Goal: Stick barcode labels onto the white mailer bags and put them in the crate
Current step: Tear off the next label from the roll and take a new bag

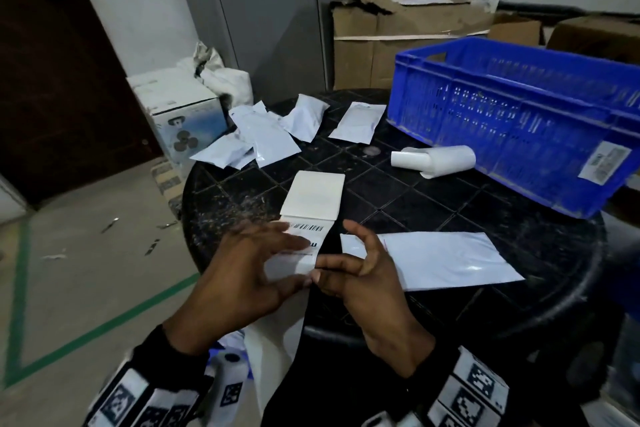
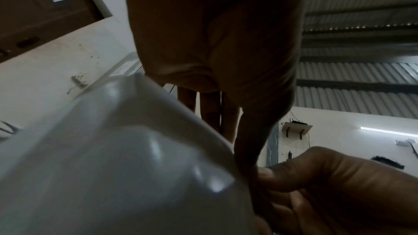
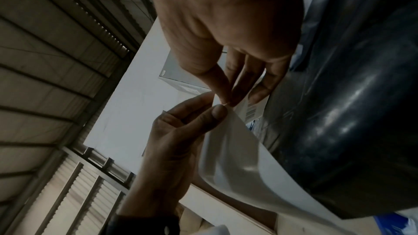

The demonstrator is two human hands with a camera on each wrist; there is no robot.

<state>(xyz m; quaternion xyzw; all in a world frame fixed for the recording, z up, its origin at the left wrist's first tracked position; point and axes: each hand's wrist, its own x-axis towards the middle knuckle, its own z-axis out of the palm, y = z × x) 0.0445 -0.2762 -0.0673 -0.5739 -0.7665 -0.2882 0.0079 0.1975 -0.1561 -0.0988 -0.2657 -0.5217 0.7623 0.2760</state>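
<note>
A fan-folded label strip [image 1: 313,194] lies mid-table, and its free end, with a printed barcode label [image 1: 306,228], runs towards me and hangs over the table edge. My left hand [image 1: 301,265] holds that strip [image 2: 113,167] between thumb and fingers. My right hand [image 1: 320,272] pinches the label's corner [image 3: 226,103] right beside the left thumb [image 3: 217,112]. One white mailer bag [image 1: 443,260] lies flat just right of my right hand. The blue crate [image 1: 519,121] stands at the table's back right; its inside is hidden.
Several loose white mailer bags [image 1: 266,135] lie heaped at the table's far left, with one more [image 1: 358,123] near the crate. A label roll [image 1: 434,158] rests against the crate's front. Cardboard boxes [image 1: 398,35] stand behind the round black table [image 1: 450,198].
</note>
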